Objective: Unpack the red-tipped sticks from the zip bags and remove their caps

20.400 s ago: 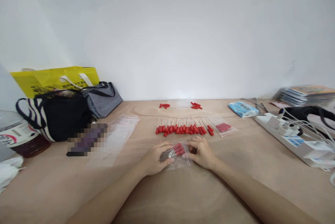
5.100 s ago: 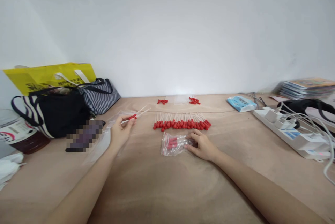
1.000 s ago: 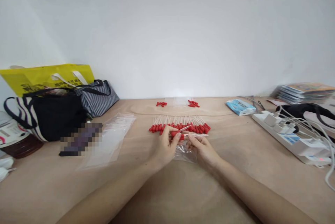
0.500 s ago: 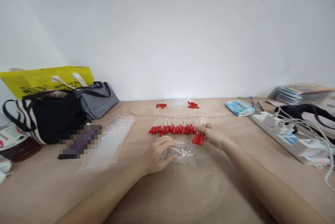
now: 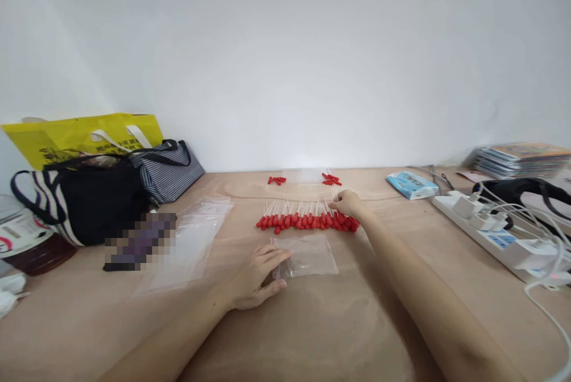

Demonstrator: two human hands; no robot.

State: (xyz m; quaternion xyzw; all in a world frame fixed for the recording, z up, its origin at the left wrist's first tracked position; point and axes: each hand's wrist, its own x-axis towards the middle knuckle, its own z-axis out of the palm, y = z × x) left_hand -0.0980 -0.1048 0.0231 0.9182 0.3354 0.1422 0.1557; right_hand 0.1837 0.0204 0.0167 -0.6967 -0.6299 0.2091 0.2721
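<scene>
In the head view, the left hand [image 5: 257,278] lies low over the left edge of a transparent bag [image 5: 312,256], its fingers loosely spread and the thumb apart, touching the bag without closing on it. The bag lies flat on the tabletop [image 5: 285,334], just in front of a row of red-headed sticks [image 5: 303,221]. The right hand [image 5: 350,204] reaches over the right end of that row, fingers bent together near the pale stick ends; whether they grip any stick, I cannot tell. As things stand, most of the row looks set out side by side, heads toward the person, while its right end seems bunched and less even. No red heads show inside the bag. Farther back, a left red cluster [image 5: 277,180] and a right red cluster [image 5: 331,179] lie apart; whether they are bagged is too small to tell. To the left, more flat bags [image 5: 194,248] overlap, with no sticks visible in them.
</scene>
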